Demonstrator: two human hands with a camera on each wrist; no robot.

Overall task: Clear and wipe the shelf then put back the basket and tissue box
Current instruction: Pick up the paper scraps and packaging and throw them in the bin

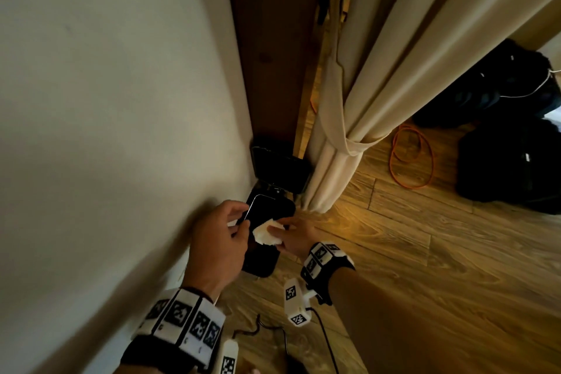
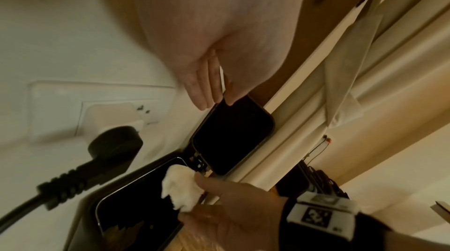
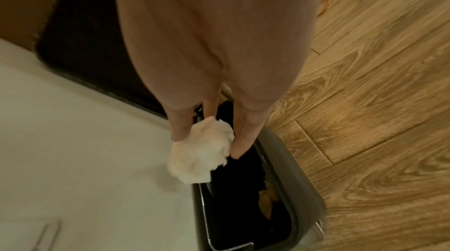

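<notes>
The right hand [image 1: 296,235] pinches a crumpled white tissue wad [image 3: 202,151] between fingertips and thumb, directly over the open mouth of the black rectangular lidded bin [image 3: 289,176] on the floor — so letting go looks like all that remains. The left hand [image 1: 218,240] curls round the raised lid's edge [image 1: 247,209], holding it open. The bin's long axis runs along the white wall [image 1: 106,100]; shelf, basket and tissue box are out of view.
</notes>
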